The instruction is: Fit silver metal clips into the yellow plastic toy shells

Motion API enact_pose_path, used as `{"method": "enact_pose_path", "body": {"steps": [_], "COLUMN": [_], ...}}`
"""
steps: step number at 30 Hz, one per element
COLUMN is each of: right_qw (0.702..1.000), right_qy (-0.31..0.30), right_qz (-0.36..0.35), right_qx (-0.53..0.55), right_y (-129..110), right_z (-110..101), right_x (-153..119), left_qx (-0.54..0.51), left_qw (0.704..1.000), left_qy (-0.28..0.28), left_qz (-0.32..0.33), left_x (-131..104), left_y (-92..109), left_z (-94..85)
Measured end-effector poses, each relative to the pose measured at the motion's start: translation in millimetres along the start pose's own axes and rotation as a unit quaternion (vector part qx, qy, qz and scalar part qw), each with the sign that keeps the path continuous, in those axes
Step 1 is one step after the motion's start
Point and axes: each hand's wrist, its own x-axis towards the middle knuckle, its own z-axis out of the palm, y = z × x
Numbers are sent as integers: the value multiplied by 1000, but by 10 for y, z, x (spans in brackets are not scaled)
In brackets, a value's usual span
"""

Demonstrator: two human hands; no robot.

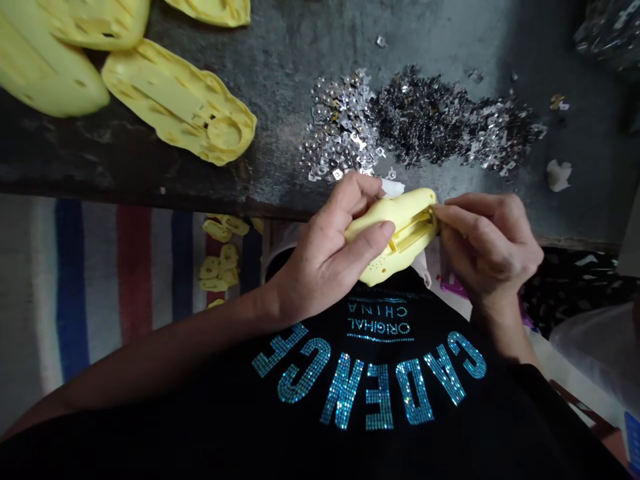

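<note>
"Where is the case, and what is each hand doing?"

"The yellow case [413,203] is in front of your chest, by the near edge of the table [280,60]. Your left hand [325,247] grips it, thumb across the face and fingers round the far side. Your right hand [493,243] has its fingertips drawn close together at the case's right end, beside the long slot [413,235]; whether a small part sits between them, you can't tell from here."

"How should it handle?"

"Likely light and stiff, being thin moulded plastic by its look. The smooth, rounded back may slip a little, so keep your hold on the broad sides. The narrow walls along the slot are probably the weakest spot; don't squeeze there."

"And the room around you?"

"The heap of metal pieces [425,117] lies just beyond your hands, so a forward sweep could scatter it. Yellow shells [175,100] sit well to your left, apart from the heap. Mind the table edge: it runs close by both hands, and a dropped case could fall past it."
</note>
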Motion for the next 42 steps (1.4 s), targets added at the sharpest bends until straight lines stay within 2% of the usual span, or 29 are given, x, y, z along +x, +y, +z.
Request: {"method": "enact_pose_path", "body": {"steps": [2, 7, 12, 17, 19, 21, 24, 28, 31, 35, 39, 42], "right_qw": [1000, 999, 996, 994, 999, 997, 971, 938, 928, 937, 946, 951], "right_qy": [15, 34, 51, 33, 15, 2, -24, -111, -147, -168, -164, -136], "right_qz": [-19, 8, -53, -69, -34, 38, 137, 179, 191, 194, 194, 189], "right_qx": [-17, -10, -49, -79, -21, 69, 193, 275, 284, 238, 201, 204], "right_y": [22, 32, 82, 64, 37, 39, 130, 294, 308, 217, 156, 133], "right_z": [5, -29, 22, 95, 82, 54, 29, 33, -5, -106, -119, -11], "right_x": [-23, -90, -94, -109, -93, -62, -27, -11, 34, 104, 80, 16], "left_qx": [4, 11, 23, 41, 45, 49, 78, 142, 177, 197, 188, 188], "left_qw": [1000, 1000, 999, 999, 999, 999, 997, 987, 979, 975, 978, 978], "left_qy": [6, 14, 4, -9, -6, -4, -8, -7, -11, -29, -25, -23], "left_qz": [-7, -21, -29, -28, -26, -24, 0, 78, 99, 97, 89, 88], "left_x": [-3, -5, -13, -28, -33, -36, -40, -47, -51, -57, -69, -76], "left_y": [9, 32, 43, 45, 44, 39, 19, 1, 36, 109, 126, 126], "left_z": [4, 16, 32, 26, 20, 13, 4, 3, 16, 40, 68, 95]}}
